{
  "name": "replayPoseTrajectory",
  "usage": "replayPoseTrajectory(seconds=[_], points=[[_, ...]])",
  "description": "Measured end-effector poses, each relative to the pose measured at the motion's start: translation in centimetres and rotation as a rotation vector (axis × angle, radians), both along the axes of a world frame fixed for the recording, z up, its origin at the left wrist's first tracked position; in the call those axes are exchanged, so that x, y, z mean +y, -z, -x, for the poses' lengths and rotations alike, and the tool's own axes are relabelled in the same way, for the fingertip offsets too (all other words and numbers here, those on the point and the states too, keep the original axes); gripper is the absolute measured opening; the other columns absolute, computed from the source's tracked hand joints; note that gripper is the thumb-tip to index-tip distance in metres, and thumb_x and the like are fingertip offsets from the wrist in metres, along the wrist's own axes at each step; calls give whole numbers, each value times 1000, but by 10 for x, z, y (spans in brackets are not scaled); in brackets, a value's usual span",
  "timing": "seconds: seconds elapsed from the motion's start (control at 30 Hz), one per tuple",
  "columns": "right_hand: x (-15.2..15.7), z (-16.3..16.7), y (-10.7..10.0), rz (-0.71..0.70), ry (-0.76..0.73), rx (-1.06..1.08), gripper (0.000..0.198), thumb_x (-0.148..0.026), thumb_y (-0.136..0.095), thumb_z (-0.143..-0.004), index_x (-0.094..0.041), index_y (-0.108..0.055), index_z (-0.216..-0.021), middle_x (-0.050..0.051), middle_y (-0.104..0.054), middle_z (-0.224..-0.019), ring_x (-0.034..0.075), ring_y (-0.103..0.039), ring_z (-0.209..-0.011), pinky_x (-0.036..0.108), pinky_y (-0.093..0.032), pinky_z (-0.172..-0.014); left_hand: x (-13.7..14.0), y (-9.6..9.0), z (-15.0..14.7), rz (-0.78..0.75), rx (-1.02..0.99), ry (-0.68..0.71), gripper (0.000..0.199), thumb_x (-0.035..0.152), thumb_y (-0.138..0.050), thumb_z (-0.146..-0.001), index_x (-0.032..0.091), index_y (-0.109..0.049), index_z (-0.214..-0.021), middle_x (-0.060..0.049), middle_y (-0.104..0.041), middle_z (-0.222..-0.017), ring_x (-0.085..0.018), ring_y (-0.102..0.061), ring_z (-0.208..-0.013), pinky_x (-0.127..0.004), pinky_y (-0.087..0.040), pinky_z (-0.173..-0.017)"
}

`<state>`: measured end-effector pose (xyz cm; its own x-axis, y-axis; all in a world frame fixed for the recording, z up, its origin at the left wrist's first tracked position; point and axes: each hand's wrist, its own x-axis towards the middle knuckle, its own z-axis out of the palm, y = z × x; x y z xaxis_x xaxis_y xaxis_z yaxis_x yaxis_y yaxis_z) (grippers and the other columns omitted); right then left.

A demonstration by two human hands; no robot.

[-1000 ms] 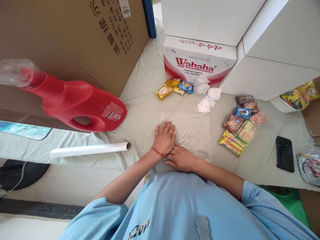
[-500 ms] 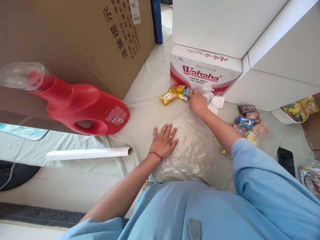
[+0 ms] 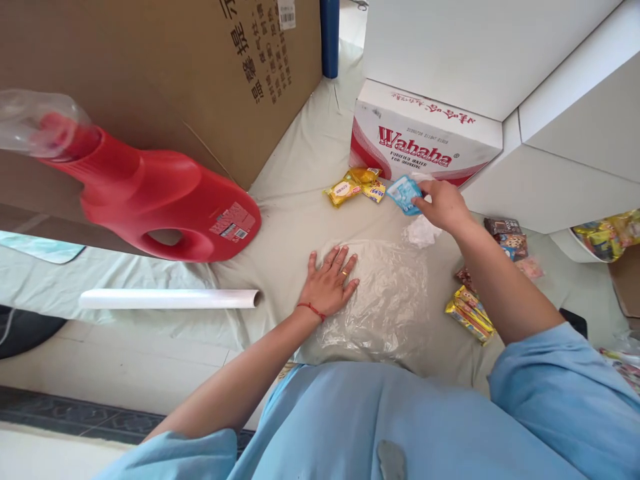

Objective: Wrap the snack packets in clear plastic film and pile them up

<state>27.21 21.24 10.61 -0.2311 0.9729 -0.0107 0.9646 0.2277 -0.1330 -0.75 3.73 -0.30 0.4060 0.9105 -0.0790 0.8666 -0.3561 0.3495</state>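
Observation:
My right hand (image 3: 443, 205) pinches the edge of a small blue packet (image 3: 404, 195), raised a little in front of the white-and-red Wahaba water carton (image 3: 415, 143). Just under that hand lie crumpled white tissues (image 3: 421, 231). To the packet's left sits a small group of yellow snack packets (image 3: 350, 187). With fingers spread, my left hand (image 3: 330, 283) lies flat on the left side of a clear plastic bag (image 3: 385, 300), which is spread out on the pale cloth. It holds nothing.
A red detergent jug (image 3: 175, 200) leans by a large cardboard box (image 3: 150, 80) at left, above a white tube (image 3: 170, 299). Right of my forearm are more snack packets (image 3: 505, 230); yellow sticks (image 3: 470, 313) lie below it. A white tub (image 3: 575, 243) of snacks stands far right.
My right hand has moved right, drawing the blue packet away from the yellow packets. My left hand stays flat on the bag. The view has shifted slightly.

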Motion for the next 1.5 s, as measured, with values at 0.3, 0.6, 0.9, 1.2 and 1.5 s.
replayPoseTrajectory(seconds=[0.3,0.6,0.9,1.2,1.5], points=[[-2,10,31,157,-125,-173,15,-18,-60,-89,-15,-74,-96,18,-67,-99,33,-57,-101,42,-47,-82,-1,0,-1,-8,8,-4,65,54,-33,-104,35,-25,-165,-6,-20,-174,-30,-19,-161,-68,4,-127],[59,76,68,77,-6,27,53,-34,-67,-91,-10,-58,-137,24,-59,-134,35,-53,-121,45,-44,-100,-1,0,0,-19,16,-1,64,56,-34,-103,33,-29,-164,-6,-23,-173,-30,-20,-160,-66,5,-127],[4,43,36,-18,126,250,31,-33,-49,-97,-15,-64,-118,15,-73,-96,28,-66,-87,39,-50,-79,-1,0,0,-27,15,-4,64,56,-34,-104,33,-31,-163,-6,-24,-173,-28,-21,-160,-64,5,-128],[-136,37,35,732,-186,457,26,-39,-55,-97,-17,-69,-96,3,-69,-80,17,-65,-73,26,-47,-67,-1,-3,-3,-49,62,-12,61,51,-35,-105,30,-34,-162,-5,-23,-173,-27,-23,-160,-67,1,-127],[-184,48,43,358,-287,65,57,-42,-65,-97,-28,-50,-150,11,-53,-151,26,-66,-117,31,-53,-83,-2,-2,-4,-64,47,-19,58,48,-31,-106,31,-34,-162,-5,-24,-172,-27,-24,-159,-67,0,-127]])
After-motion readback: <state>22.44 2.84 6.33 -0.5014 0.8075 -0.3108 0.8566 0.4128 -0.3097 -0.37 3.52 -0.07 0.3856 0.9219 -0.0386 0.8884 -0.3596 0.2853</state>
